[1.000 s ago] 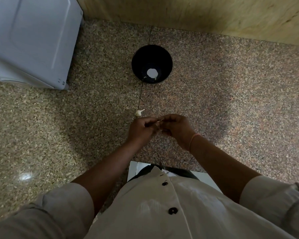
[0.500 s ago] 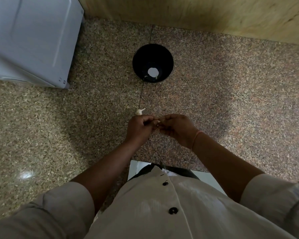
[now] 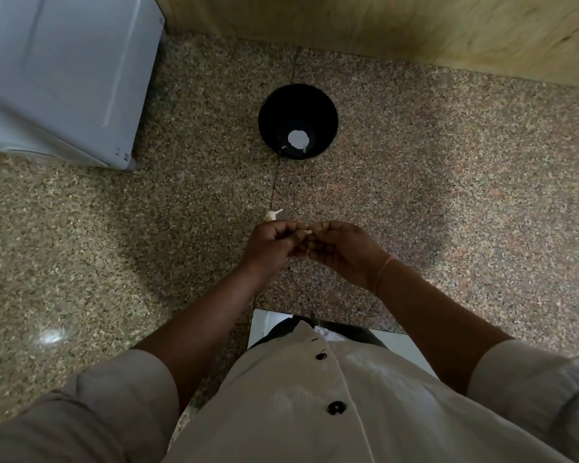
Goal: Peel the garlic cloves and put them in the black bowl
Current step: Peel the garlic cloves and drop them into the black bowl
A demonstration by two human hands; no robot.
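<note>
A black bowl stands on the speckled granite counter, with a bright glare spot and a small pale piece at its bottom. Below it my left hand and my right hand meet fingertip to fingertip and together pinch a small pale garlic clove, mostly hidden by the fingers. A bit of pale garlic lies on the counter just beyond my left knuckles, between my hands and the bowl.
A white appliance fills the back left corner. A wooden wall runs along the back. The granite counter stretches to both sides, and its front edge lies near my shirt.
Both hands stay together on the clove and their fingers have shifted slightly. The bowl and the loose garlic piece have not moved.
</note>
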